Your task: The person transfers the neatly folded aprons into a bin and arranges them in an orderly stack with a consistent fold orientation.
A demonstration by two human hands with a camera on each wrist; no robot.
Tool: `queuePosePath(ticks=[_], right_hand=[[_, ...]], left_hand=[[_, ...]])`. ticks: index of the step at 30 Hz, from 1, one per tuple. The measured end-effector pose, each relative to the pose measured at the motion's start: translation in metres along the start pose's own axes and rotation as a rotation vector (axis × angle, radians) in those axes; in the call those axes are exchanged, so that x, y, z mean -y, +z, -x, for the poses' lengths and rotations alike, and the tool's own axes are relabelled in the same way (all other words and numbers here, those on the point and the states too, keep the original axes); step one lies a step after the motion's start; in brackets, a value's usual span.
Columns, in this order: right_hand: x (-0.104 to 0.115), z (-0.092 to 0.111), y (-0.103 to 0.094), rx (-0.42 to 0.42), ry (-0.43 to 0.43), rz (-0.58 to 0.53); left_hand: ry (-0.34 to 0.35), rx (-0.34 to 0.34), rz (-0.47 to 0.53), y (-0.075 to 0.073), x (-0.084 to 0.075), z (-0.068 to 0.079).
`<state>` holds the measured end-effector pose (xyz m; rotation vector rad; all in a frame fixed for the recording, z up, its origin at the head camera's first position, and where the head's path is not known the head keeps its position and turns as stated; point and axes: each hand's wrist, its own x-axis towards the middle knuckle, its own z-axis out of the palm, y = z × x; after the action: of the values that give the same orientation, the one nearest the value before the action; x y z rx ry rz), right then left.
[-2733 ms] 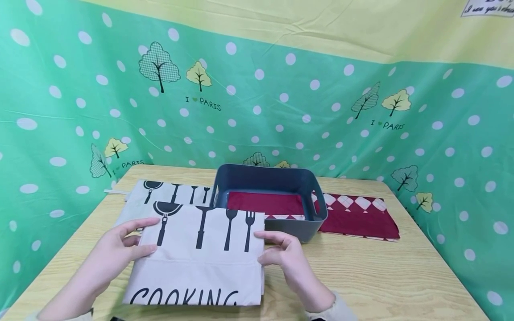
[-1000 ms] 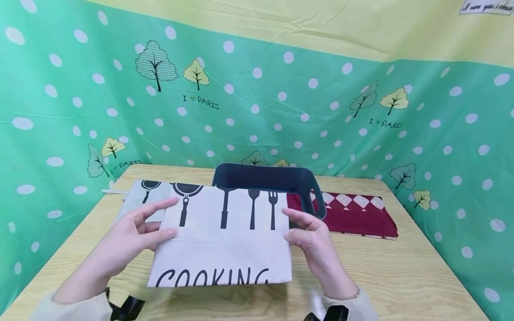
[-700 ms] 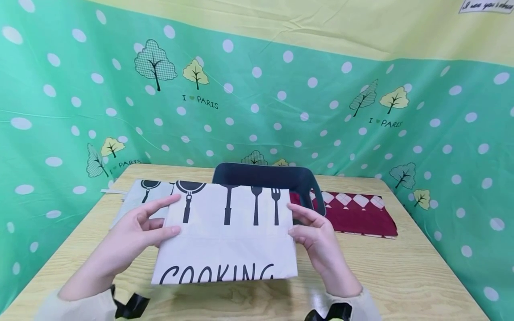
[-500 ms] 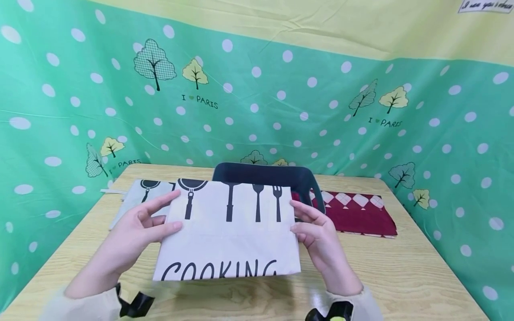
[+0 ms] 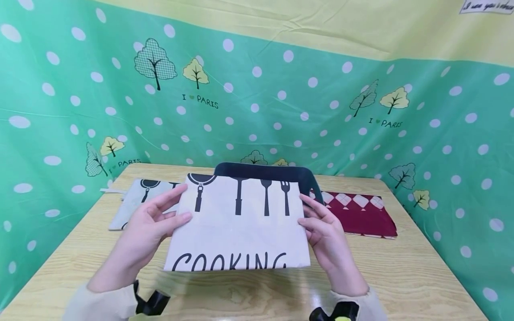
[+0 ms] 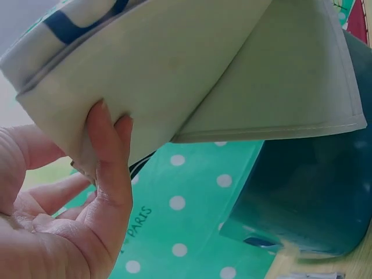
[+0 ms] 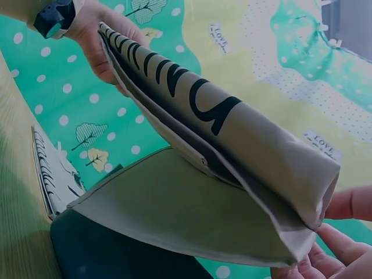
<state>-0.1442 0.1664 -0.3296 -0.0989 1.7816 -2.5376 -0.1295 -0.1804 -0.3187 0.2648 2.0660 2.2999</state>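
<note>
A folded cloth (image 5: 241, 234) in the air.
Left hand (image 5: 150, 225) and right hand (image 5: 327, 229) pinch its sides, near the bin (image 5: 265, 171).

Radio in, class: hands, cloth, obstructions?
Left hand, right hand pinching folded white COOKING-print cloth by opposite sides. Cloth held above wooden table. Dark storage bin behind, nothing visibly blocking.

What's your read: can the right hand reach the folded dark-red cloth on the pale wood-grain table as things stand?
Probably not yet: the dark-red cloth looks close and largely unobstructed, but the right hand holds folded white fabric printed with black utensils.
</note>
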Motion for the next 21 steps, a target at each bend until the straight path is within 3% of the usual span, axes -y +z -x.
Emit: queuePosePath(ticks=[7, 21], right_hand=[[0.006, -0.001, -0.007, 0.046, 0.02, 0.066], [0.014, -0.004, -0.016, 0.106, 0.043, 0.138]], left_hand=[[-0.049, -0.041, -0.01, 0.008, -0.001, -0.002], [-0.051, -0.042, -0.003, 0.018, 0.0, -0.01]])
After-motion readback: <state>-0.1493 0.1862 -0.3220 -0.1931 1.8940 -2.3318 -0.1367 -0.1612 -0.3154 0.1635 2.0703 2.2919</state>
